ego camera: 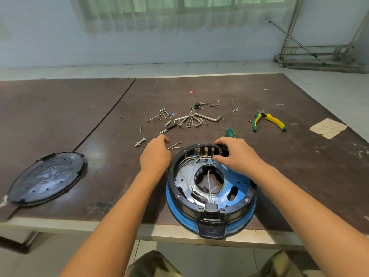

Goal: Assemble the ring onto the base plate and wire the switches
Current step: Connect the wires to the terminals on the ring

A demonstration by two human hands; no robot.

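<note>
Two hands up at the far side of the black ring point(172, 182), which sits on the blue base plate point(237, 184) at the near tabletop point(111, 136) edge. R hand point(237, 154) grips the switches point(205, 150), thumb by the white wires point(189, 160). L hand point(155, 156) is just left of the ring, fingers curled, can't tell if it's holding anything tbh.
</note>
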